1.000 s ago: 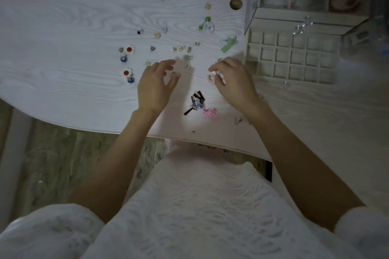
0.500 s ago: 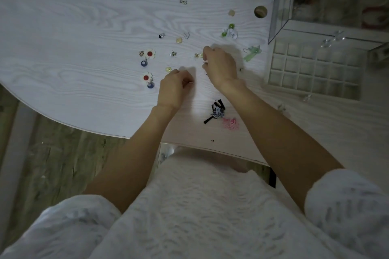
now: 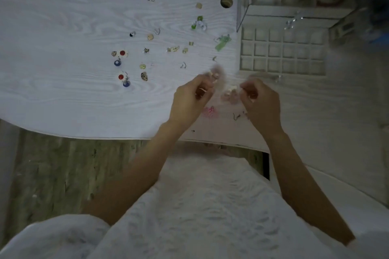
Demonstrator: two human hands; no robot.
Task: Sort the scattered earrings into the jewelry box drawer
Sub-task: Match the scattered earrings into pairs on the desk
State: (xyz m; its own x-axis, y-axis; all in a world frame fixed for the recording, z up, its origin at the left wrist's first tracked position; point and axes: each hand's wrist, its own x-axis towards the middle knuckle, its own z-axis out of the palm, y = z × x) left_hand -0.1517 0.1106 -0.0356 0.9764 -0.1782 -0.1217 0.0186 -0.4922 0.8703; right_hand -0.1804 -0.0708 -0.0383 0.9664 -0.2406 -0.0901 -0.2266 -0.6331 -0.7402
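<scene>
Both hands now raised at frame centre: left hand point(image 3: 190, 99) and right hand point(image 3: 260, 99), grip curled, apparently pinching small pale earrings point(image 3: 228, 92); drawer point(image 3: 282, 52) placement next.

earrings point(image 3: 145, 66) lie scattered on the worktop point(image 3: 63, 27), left of the drawer point(image 3: 282, 51); both hands hover nearer, between them.
</scene>
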